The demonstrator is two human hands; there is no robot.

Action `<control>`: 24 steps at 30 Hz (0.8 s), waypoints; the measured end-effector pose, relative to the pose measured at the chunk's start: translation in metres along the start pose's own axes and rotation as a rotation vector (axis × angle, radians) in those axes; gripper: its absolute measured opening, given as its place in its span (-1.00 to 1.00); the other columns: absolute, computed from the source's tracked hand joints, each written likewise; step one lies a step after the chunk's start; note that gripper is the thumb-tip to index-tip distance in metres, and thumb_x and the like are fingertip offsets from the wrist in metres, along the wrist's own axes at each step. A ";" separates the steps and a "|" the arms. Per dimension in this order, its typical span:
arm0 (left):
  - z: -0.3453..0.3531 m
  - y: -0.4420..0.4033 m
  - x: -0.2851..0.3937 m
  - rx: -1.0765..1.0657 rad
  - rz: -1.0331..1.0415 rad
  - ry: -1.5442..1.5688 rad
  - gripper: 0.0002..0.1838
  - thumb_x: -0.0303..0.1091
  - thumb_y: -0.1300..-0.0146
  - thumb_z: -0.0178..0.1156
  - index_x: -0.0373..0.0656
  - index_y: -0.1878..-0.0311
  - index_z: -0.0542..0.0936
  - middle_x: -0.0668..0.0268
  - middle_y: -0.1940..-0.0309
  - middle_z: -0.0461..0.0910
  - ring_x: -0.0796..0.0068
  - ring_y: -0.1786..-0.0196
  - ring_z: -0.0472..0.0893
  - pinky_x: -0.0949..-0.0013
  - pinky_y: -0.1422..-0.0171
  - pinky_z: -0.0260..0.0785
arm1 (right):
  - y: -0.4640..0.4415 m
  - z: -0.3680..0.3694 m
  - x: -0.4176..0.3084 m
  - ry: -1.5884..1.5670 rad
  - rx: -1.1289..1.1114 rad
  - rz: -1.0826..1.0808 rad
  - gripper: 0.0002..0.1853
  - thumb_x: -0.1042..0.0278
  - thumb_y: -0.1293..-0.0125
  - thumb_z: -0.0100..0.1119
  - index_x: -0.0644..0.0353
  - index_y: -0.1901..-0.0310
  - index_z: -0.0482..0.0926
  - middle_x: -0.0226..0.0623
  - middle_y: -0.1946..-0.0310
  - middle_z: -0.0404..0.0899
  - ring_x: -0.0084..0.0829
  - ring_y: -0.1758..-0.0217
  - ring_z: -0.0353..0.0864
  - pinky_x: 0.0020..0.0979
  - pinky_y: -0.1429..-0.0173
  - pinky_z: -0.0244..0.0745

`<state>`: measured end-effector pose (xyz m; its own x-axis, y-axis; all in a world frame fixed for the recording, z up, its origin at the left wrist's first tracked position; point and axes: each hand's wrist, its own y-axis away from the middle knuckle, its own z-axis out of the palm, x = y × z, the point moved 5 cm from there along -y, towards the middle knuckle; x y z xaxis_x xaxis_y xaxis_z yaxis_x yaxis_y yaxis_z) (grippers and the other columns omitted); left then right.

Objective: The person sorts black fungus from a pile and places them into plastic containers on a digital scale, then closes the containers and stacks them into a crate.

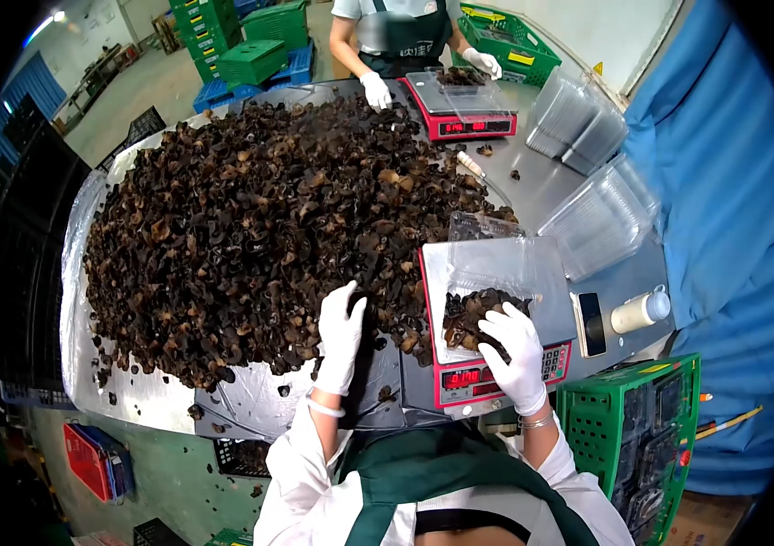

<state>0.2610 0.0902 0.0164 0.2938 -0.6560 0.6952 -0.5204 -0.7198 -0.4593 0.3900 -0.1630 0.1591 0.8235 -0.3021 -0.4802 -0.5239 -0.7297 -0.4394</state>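
Observation:
A wide heap of dark wood ear mushrooms (232, 227) covers much of the metal table. My left hand (340, 335), in a white glove, is at the heap's near edge with thumb and fingers apart and nothing visible in it. My right hand (514, 353), also gloved, has its fingers spread over a small pile of mushrooms (473, 318) in a clear plastic box (489, 264). Whether the fingertips press on them I cannot tell. Beneath the box is a red scale (551, 291) with lit red digits.
Opposite me a gloved co-worker stands by a second red scale (469, 126). Stacked clear boxes (601, 218) line the right side, near a phone (592, 323) and a bottle (640, 311). A green crate (628, 437) with packed boxes stands at my right.

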 end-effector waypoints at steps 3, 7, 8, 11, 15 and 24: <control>0.022 -0.032 0.016 0.010 0.074 -0.103 -0.55 -0.25 -0.11 0.36 -0.16 -0.07 0.56 0.16 0.06 0.59 0.14 0.00 0.54 0.24 -0.11 0.41 | 0.007 0.001 0.000 0.033 0.022 0.025 -0.67 0.43 -0.05 0.34 0.14 0.08 0.66 -0.25 0.00 0.58 -0.13 -0.24 0.43 -0.19 -0.30 0.35; 0.047 -0.048 -0.010 -0.064 -0.049 0.076 -0.81 -0.37 -0.20 0.24 -0.19 0.14 0.67 0.20 0.25 0.66 0.25 0.16 0.63 0.31 -0.03 0.45 | 0.019 -0.005 0.006 0.060 0.061 0.063 -0.68 0.44 -0.06 0.34 0.13 0.09 0.66 -0.27 0.02 0.59 -0.12 -0.22 0.45 -0.19 -0.29 0.36; 0.044 -0.052 -0.012 -0.052 -0.171 0.303 -0.85 -0.41 -0.23 0.19 -0.21 0.20 0.67 0.22 0.32 0.68 0.33 0.23 0.65 0.36 0.03 0.46 | 0.022 -0.008 0.009 0.065 0.072 0.066 -0.68 0.44 -0.06 0.34 0.13 0.09 0.66 -0.27 0.02 0.59 -0.12 -0.22 0.45 -0.19 -0.29 0.36; 0.039 -0.049 -0.013 -0.182 -0.409 0.459 -0.79 -0.35 -0.23 0.23 -0.24 0.13 0.65 0.20 0.27 0.68 0.33 0.18 0.65 0.38 0.01 0.46 | 0.035 -0.017 0.019 0.051 0.128 0.144 -0.72 0.47 -0.07 0.33 0.14 0.12 0.64 -0.27 0.04 0.60 -0.10 -0.19 0.46 -0.19 -0.28 0.37; 0.043 -0.050 0.008 -0.211 -0.142 -0.002 -0.59 -0.16 -0.14 0.34 -0.17 0.00 0.59 0.16 0.08 0.60 0.19 0.00 0.59 0.30 -0.07 0.43 | 0.043 -0.020 0.026 0.068 0.149 0.151 -0.73 0.47 -0.08 0.32 0.15 0.13 0.64 -0.26 0.06 0.60 -0.08 -0.17 0.48 -0.18 -0.26 0.39; 0.045 -0.044 0.025 -0.379 -0.640 0.843 -0.84 -0.27 -0.38 0.11 -0.12 0.24 0.60 0.52 0.46 0.51 0.73 0.48 0.37 0.59 0.40 0.21 | 0.034 -0.024 0.024 0.041 0.137 0.162 -0.75 0.48 -0.07 0.32 0.20 0.15 0.66 -0.21 0.09 0.62 -0.13 -0.12 0.52 -0.22 -0.23 0.41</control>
<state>0.3273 0.0950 0.0291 0.0326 0.2759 0.9606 -0.7205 -0.6597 0.2139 0.3967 -0.2095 0.1508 0.7326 -0.4358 -0.5229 -0.6728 -0.5803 -0.4590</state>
